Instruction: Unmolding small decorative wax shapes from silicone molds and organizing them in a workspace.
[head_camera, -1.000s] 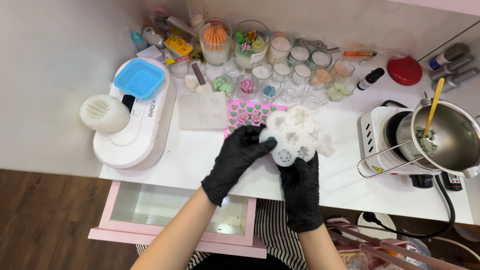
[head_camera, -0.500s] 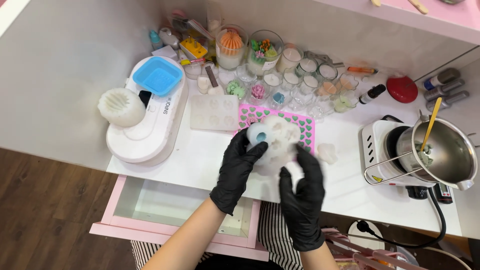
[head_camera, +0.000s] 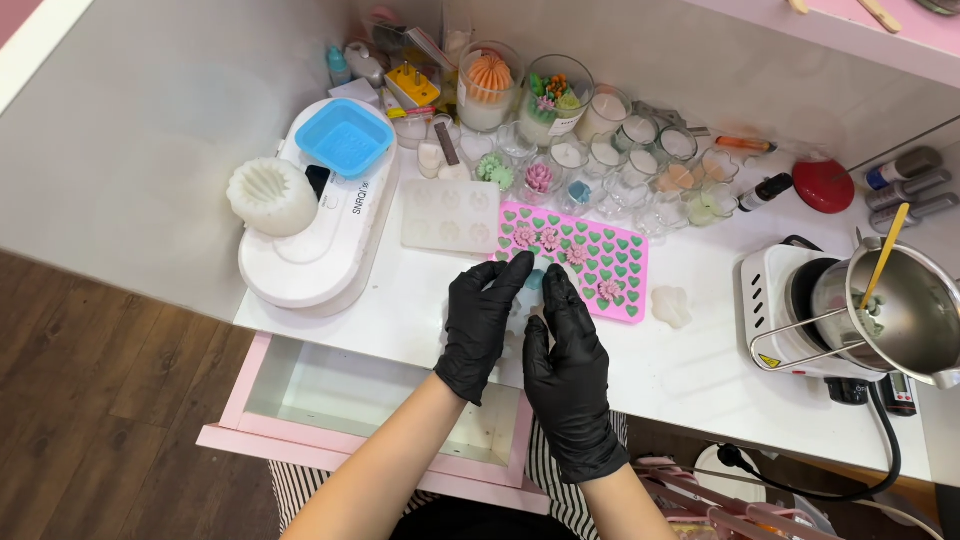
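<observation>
Head view: left hand (head_camera: 482, 325) and right hand (head_camera: 570, 375) are pressed together around a pale mould (head_camera: 522, 310), mostly hidden, which could be squeezed loose onto the pink heart tray (head_camera: 610, 262)

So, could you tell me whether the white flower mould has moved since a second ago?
Yes. The white mould then lay flat, face up over the pink heart mould; now the left hand and right hand cover it nearer the table's front edge.
</observation>
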